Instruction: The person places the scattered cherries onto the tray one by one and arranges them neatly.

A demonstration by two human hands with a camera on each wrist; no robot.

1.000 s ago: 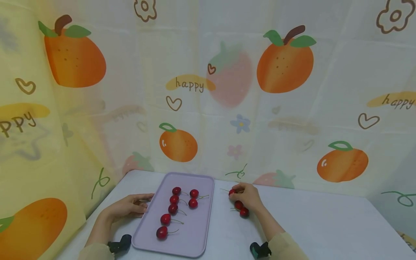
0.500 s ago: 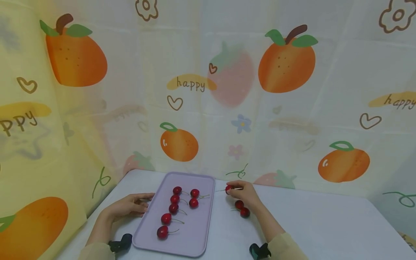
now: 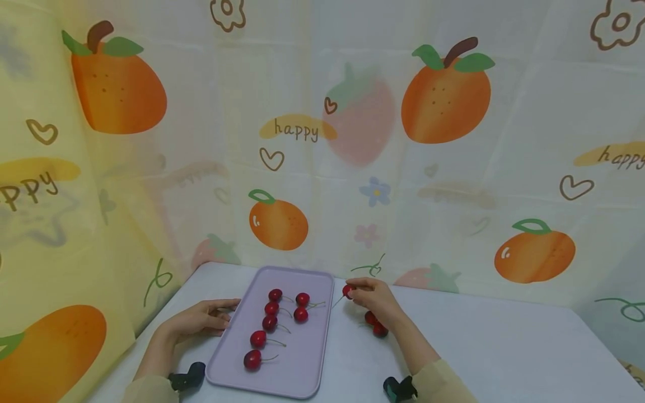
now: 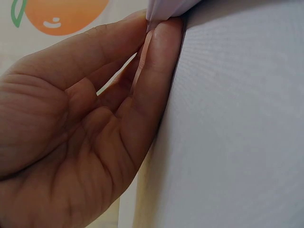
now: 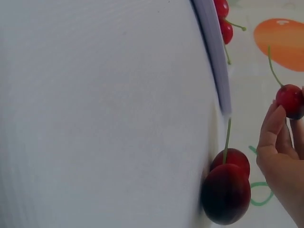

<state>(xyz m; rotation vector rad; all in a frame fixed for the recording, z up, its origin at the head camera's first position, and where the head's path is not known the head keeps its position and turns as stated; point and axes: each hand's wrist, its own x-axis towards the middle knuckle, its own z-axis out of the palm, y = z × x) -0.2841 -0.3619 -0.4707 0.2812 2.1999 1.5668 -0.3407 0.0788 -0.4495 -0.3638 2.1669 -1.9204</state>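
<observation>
My right hand (image 3: pixel 377 299) pinches a dark red cherry (image 3: pixel 347 291) between thumb and fingers, just right of the tray's far right side. The right wrist view shows that cherry (image 5: pixel 289 99) up off the table, its green stem pointing away. Below the hand two more cherries (image 3: pixel 380 330) lie on the table, partly covered by it. A lilac tray (image 3: pixel 292 378) bears several stemmed cherries, one column on the left and a pair (image 3: pixel 301 314) on the right. My left hand (image 3: pixel 199 318) holds the tray's left edge; in the left wrist view thumb and fingers meet at its rim (image 4: pixel 168 8).
The white table (image 3: pixel 478 347) extends to the right of the hands. A fruit-printed curtain (image 3: pixel 443 224) hangs right behind the table and along its left side. Black wrist straps (image 3: pixel 188 376) sit at both cuffs.
My right hand has lifted the cherry from beside the other two and carried it left toward the tray, its stem now tipping downward. The left hand stays at the tray's edge.
</observation>
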